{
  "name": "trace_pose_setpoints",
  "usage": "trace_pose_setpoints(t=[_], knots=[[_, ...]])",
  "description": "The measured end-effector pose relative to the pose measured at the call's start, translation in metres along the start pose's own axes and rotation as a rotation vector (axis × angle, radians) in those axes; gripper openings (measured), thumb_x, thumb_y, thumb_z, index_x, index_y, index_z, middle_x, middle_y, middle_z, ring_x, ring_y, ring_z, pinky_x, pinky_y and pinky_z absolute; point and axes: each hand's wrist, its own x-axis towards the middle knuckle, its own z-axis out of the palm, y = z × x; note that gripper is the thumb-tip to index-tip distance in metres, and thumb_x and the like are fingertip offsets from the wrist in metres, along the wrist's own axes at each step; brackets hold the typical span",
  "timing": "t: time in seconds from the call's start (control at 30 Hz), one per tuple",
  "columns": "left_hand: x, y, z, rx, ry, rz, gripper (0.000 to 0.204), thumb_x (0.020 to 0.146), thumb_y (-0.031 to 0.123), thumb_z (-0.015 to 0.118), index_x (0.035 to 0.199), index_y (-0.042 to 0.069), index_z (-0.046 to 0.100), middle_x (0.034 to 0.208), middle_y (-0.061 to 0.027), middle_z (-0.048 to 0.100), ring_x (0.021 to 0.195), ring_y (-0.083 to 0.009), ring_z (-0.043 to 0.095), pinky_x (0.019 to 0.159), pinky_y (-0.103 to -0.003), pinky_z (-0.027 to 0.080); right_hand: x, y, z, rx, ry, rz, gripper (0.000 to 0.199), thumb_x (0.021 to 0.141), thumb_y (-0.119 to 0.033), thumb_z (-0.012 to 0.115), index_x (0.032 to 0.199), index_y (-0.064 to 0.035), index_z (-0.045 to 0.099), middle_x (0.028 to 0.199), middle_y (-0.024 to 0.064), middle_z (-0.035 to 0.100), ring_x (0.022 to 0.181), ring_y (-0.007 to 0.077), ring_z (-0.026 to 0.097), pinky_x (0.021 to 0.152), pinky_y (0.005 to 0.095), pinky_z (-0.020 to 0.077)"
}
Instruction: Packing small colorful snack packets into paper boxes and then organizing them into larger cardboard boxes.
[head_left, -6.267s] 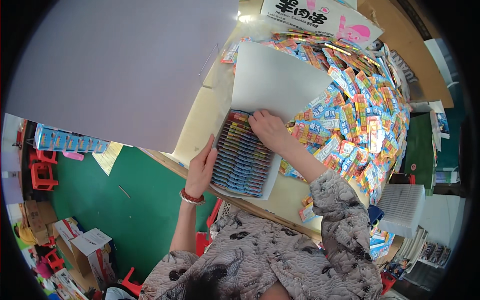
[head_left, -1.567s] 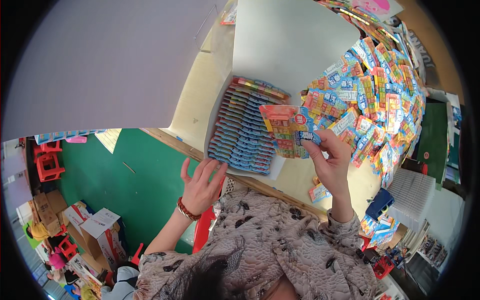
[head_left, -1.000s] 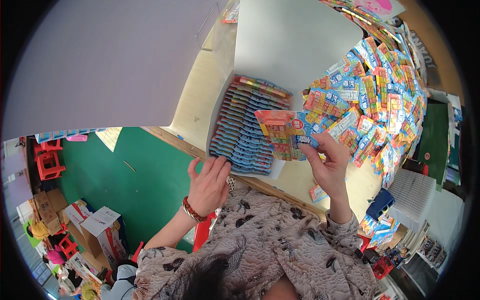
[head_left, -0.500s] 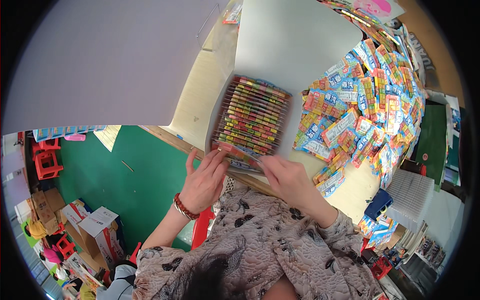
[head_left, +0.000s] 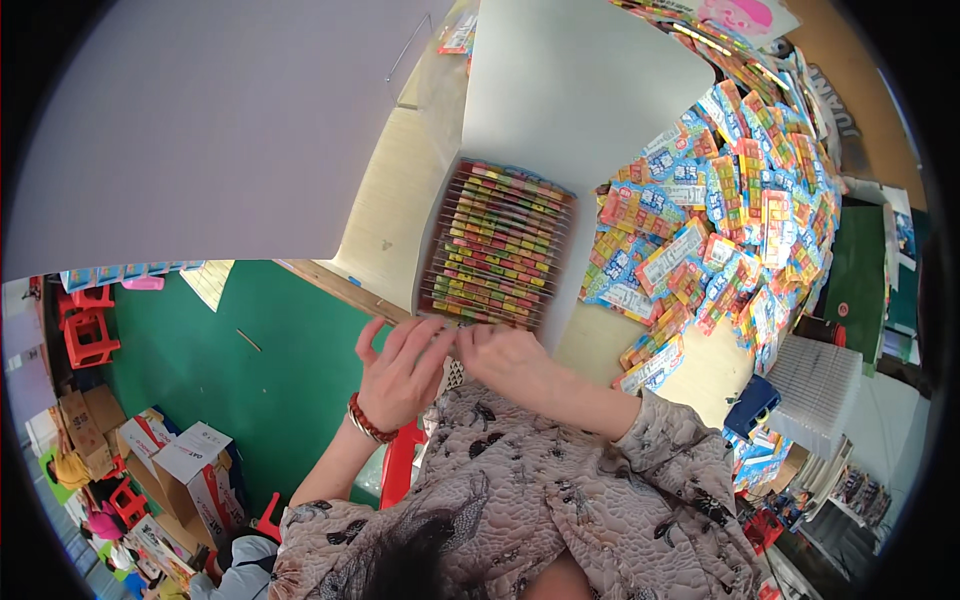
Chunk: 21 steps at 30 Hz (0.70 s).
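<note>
An open white box [head_left: 572, 290] holds a tight row of flat packets of colourful candy pieces [head_left: 500, 245], standing on edge. At its near edge my left hand [head_left: 402, 368] has bent fingers, the outermost one held apart. Close against its fingertips, my right hand [head_left: 512, 368] is curled, back of the hand up. Both hands' fingertips come together at the near rim of the box; whatever they pinch there is hidden. A red beaded bracelet [head_left: 366, 420] circles my left wrist.
Loose candy packets [head_left: 700, 215] lie heaped on the table right of the box. The box's raised white lid [head_left: 580, 80] stands behind it. A large grey panel [head_left: 220, 130] covers the far left. Cartons [head_left: 190, 470] and red stools [head_left: 90, 335] stand on the green floor.
The packet my hands held slanted at the box's near end no longer shows. My right hand has moved left and curled, closing up to my left hand.
</note>
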Motion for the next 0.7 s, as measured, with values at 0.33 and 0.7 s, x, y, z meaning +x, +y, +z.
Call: trace_pose_setpoints(t=[0.33,0.7], knots=[[0.011,-0.015,0.016,0.018,0.118,-0.002,0.044,0.081,0.015,0.066,0.123,0.011,0.056,0.121,-0.0064,0.054,0.117,-0.0195,0.048,0.107,-0.047,0.02,-0.01,0.019,0.0,0.167,0.192,0.023,0.014,0.078,-0.011,0.057,0.088,-0.0008,0.058,0.073,0.0111,0.062,0.071,0.0274,0.065,0.057,0.0394,0.0517],[0.045,-0.023,0.056,-0.793,0.346,-0.525,0.039,0.095,0.002,0.046,0.133,0.003,0.048,0.109,-0.0123,0.064,0.094,-0.0123,0.057,0.082,-0.024,0.045,0.072,0.105,-0.082,-0.143,0.621,-0.265,0.028,0.077,-0.01,0.056,0.104,-0.0107,0.062,0.082,0.0016,0.058,0.089,0.019,0.056,0.064,0.0322,0.0496]])
